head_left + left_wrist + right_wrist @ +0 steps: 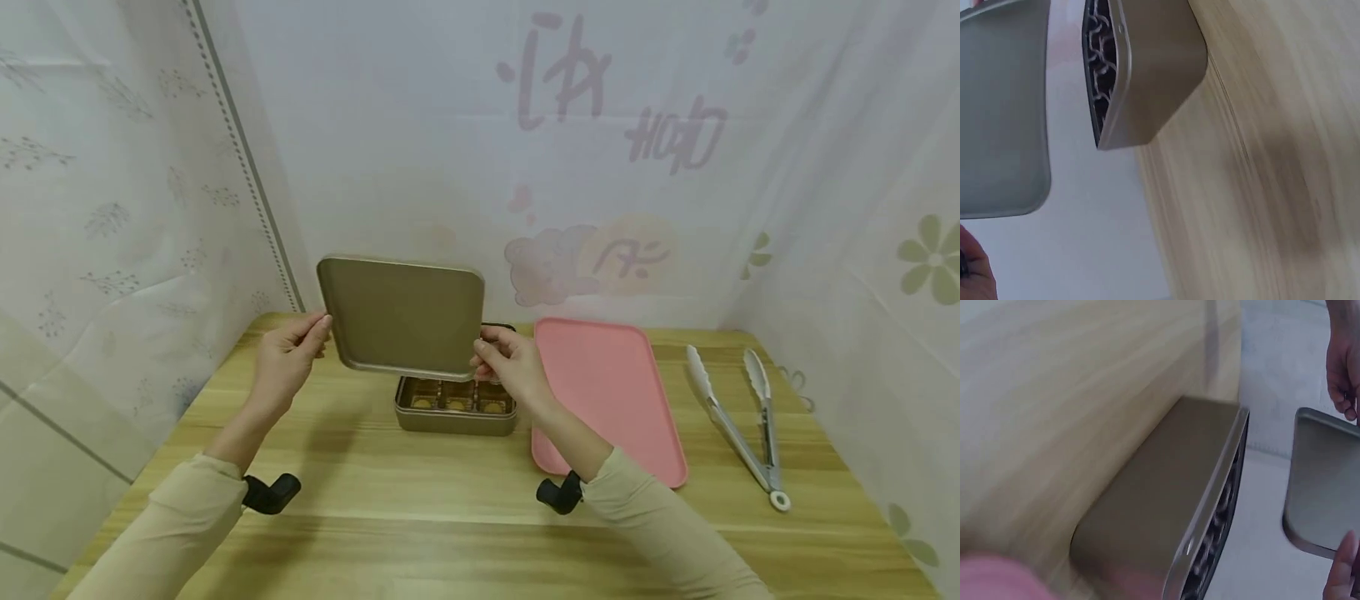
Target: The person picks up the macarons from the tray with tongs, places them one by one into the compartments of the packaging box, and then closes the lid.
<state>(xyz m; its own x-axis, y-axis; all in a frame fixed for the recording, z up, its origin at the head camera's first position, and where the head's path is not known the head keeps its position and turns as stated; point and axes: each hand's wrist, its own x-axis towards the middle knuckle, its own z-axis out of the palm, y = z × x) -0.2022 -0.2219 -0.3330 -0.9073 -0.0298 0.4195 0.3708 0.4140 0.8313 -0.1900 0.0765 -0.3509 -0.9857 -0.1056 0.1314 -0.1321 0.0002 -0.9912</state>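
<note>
A gold-toned metal lid (405, 317) is held up, tilted, with its hollow inner side facing me. My left hand (288, 358) pinches its left edge between thumb and fingers. At the lid's lower right edge, my right hand (513, 362) grips with thumb and fingers. Below and behind the lid, a matching metal tin (453, 422) stands on the table. Clear plastic compartments inside hold round yellowish pieces, too small to identify; the lid covers part of the tin. In the right wrist view the tin (1160, 487) and lid (1322, 481) are apart.
Right of the tin, a pink tray (607, 392) lies flat on the wooden table (420, 517). Farther right are metal tongs (738, 433) with pale tips, their arms spread. Patterned white curtains (390, 125) hang behind the table and at both sides.
</note>
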